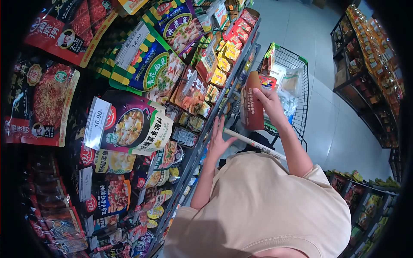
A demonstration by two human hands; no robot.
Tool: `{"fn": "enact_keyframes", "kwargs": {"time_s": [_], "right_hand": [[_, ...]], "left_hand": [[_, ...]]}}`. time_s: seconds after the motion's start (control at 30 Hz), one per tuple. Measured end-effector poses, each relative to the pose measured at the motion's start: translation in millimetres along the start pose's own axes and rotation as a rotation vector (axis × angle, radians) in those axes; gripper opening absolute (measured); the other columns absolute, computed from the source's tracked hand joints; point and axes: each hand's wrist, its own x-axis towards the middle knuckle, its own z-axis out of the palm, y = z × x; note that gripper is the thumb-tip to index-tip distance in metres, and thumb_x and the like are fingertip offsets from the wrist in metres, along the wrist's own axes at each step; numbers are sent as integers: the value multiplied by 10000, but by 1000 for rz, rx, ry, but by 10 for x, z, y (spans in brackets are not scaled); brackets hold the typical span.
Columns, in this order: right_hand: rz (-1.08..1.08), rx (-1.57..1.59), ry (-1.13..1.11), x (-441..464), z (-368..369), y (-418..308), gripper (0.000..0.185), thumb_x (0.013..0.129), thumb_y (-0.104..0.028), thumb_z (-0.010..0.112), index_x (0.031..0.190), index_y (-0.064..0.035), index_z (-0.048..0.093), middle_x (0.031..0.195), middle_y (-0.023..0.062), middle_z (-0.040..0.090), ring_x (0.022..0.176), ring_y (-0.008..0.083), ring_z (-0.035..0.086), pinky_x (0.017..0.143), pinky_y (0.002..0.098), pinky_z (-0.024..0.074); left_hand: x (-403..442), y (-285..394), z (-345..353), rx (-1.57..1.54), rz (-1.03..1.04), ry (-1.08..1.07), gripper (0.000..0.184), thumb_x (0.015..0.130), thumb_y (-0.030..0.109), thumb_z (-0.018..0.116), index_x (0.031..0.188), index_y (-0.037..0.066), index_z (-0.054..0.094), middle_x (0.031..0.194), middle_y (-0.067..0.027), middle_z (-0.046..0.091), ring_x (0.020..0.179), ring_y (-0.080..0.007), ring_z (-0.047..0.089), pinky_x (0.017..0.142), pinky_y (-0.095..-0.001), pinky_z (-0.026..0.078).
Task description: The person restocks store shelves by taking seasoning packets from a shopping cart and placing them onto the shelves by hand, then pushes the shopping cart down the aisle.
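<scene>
My right hand point(269, 103) grips a brown packet point(251, 112) with pale printed characters and an orange-tan end, thumb on its face. The packet is held above the near end of a shopping cart point(306, 81). My left hand point(218, 139) has its fingers spread, between the shelf edge and the cart's pale handle bar point(254, 144). Its thumb lies at the bar's left end; whether it touches I cannot tell. Inside the cart are a red-and-yellow package point(267, 82) and clear plastic-wrapped items point(292, 81).
On the left, a shelf unit is hung with seasoning pouches point(131, 129) and price tags point(98, 122). Small red and yellow packets point(232, 51) fill its far end. Another stocked shelf point(365, 56) stands on the right, with a further one point(365, 206) at lower right. Grey tiled floor point(320, 124) lies between.
</scene>
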Motion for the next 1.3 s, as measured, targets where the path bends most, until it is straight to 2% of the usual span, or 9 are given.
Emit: {"fn": "enact_keyframes", "kwargs": {"time_s": [0.17, 0.4, 0.6, 0.83, 1.0, 1.07, 1.13, 1.2, 1.3], "right_hand": [[239, 695, -179, -124, 209, -175, 258, 1001, -275, 620, 1059, -29, 670, 926, 43, 728, 752, 85, 683, 707, 247, 563], [260, 692, -308, -211, 301, -147, 279, 1000, -282, 619, 1089, -20, 661, 981, 53, 729, 822, 93, 693, 756, 262, 565], [156, 480, -300, -186, 348, -110, 244, 995, -300, 636, 933, -73, 696, 893, -12, 707, 760, 31, 616, 719, 216, 490], [222, 497, -274, -249, 592, -236, 213, 984, -295, 660, 903, -99, 684, 864, -29, 671, 735, 30, 587, 727, 221, 486], [188, 547, -386, -236, 649, -100, 367, 1039, -268, 550, 1250, 27, 601, 1144, 116, 689, 1039, 205, 688, 961, 329, 522], [197, 499, -405, -247, 637, -45, 399, 1047, -256, 527, 1310, 43, 551, 1179, 135, 679, 1068, 230, 681, 983, 341, 514], [205, 450, -423, -258, 613, 29, 436, 1055, -243, 505, 1370, 58, 501, 1213, 155, 669, 1098, 255, 674, 1004, 354, 507], [229, 444, -432, -274, 594, 121, 426, 1051, -225, 504, 1373, 54, 490, 1220, 148, 664, 1099, 242, 671, 1013, 354, 501], [259, 438, -436, -273, 591, 277, 408, 1048, -201, 497, 1368, 52, 493, 1225, 148, 662, 1119, 238, 661, 1021, 356, 497]], "left_hand": [[129, 144, -46, -173, 155, 173, 1068, 672, 141, 895, 1556, 111, 296, 1624, -224, 190, 1472, -405, 278, 1155, -463, 356], [-46, 97, 136, -326, 202, 230, 930, 743, 77, 827, 1526, 39, 326, 1611, -248, 205, 1460, -431, 295, 1102, -468, 420], [-151, 138, 177, -204, 234, 249, 582, 941, 66, 607, 1483, 10, 403, 1530, -236, 393, 1393, -398, 428, 1041, -416, 464], [-260, -370, 401, -348, -60, 387, 342, 1036, 227, 511, 1171, -66, 625, 1104, -187, 687, 1024, -291, 649, 893, -379, 482], [-322, -400, 77, -530, -221, 527, 438, 1080, 337, 448, 1078, -49, 657, 973, -78, 695, 893, -161, 601, 835, -325, 475], [-446, -458, -101, -484, -298, 482, 409, 1066, 328, 489, 1043, -50, 644, 863, -102, 674, 796, -172, 568, 776, -352, 475], [-513, -428, -220, -403, -343, 486, 415, 1076, 327, 461, 1090, -40, 654, 1006, -80, 690, 912, -157, 596, 851, -315, 466], [-555, -379, -283, -363, -290, 586, 417, 1053, 341, 517, 1002, -52, 645, 821, -125, 671, 748, -169, 565, 714, -365, 470], [-674, -487, -447, -237, -405, 484, 451, 1053, 373, 498, 1047, -53, 646, 862, -210, 687, 753, -276, 637, 738, -385, 493]]}}
